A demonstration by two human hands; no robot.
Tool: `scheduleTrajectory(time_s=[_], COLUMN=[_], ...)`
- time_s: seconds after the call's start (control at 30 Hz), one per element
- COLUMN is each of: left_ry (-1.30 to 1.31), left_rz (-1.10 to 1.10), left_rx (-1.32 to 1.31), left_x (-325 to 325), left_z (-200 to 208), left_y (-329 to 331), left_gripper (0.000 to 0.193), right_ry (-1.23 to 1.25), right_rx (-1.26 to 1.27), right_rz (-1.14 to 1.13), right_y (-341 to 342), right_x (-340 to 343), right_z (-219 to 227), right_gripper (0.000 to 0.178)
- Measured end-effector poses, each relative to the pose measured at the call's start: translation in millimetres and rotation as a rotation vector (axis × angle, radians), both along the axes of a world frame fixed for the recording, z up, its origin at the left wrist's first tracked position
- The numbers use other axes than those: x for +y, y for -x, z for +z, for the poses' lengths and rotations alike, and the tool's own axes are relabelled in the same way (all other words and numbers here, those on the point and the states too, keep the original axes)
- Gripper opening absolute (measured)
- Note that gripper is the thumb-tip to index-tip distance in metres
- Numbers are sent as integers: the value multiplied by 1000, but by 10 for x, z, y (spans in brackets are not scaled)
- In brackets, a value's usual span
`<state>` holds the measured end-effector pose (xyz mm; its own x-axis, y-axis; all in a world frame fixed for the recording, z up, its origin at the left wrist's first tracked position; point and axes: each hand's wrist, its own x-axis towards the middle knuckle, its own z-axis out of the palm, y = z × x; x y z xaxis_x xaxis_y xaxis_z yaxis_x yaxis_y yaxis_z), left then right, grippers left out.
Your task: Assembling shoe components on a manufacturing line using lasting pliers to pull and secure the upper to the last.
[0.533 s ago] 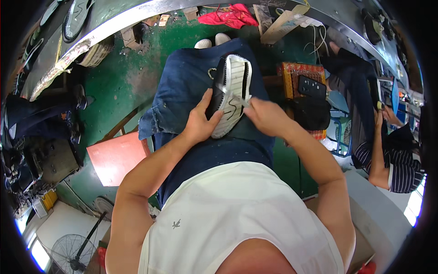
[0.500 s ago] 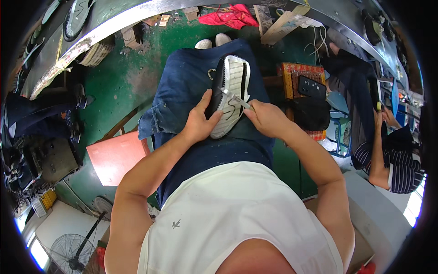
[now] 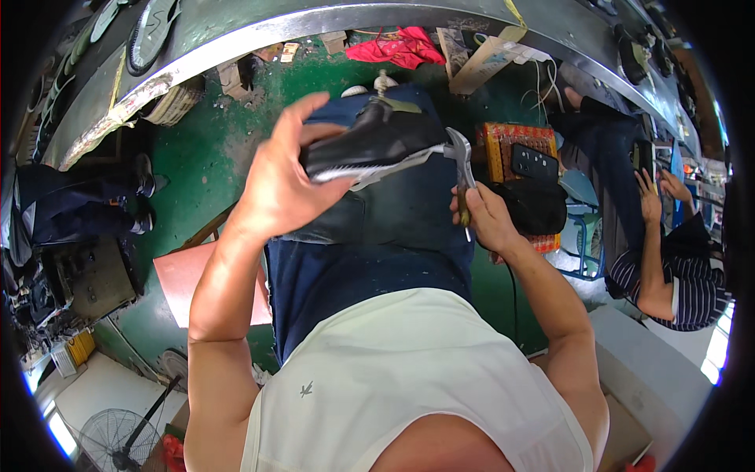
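Note:
A black shoe [image 3: 393, 140] is held on its side above my lap, its pale stitched edge and part of the light sole turned toward me. A greenish last [image 3: 403, 105] shows in its opening. My left hand [image 3: 285, 177] grips the shoe's left end, thumb below and fingers above, slightly blurred. In my right hand [image 3: 489, 214] is a pair of lasting pincers [image 3: 462, 157], held by the handle. Their curved metal head is up against the right end of the shoe, at the sole edge; whether the jaws bite on it I cannot tell.
A metal bench edge [image 3: 259, 49] curves across the far side, with shoes on it. To my right stand an orange-red crate [image 3: 497, 149], a phone [image 3: 535, 161] and a black bag [image 3: 535, 203]. A pink box [image 3: 224, 275] lies left. A co-worker [image 3: 664, 259] sits at right.
The shoe has turned from sole up to its side, and my left hand has shifted to its left end. My right hand has moved right and down with the pincers, now upright at the shoe's right end.

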<state>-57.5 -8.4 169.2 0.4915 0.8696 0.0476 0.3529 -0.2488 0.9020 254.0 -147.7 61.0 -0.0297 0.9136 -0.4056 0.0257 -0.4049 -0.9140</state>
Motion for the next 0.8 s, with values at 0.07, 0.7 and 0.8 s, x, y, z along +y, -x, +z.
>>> scheduleTrajectory(time_s=[0.07,0.7,0.8], left_ry=[68,-28,-171], left_rz=[-5,165,144], left_rx=[-293,240,215], left_x=[120,-364,-389], left_z=[45,-1123,-1129], left_y=[-117,-272,-301], left_gripper=[84,14,13], right_ry=[7,-219,-444], right_rx=[-19,-451,-607], right_rz=[8,564,543], right_y=[-25,142,133], right_x=[7,329,396], right_z=[-10,305,224], right_gripper=[36,45,44])
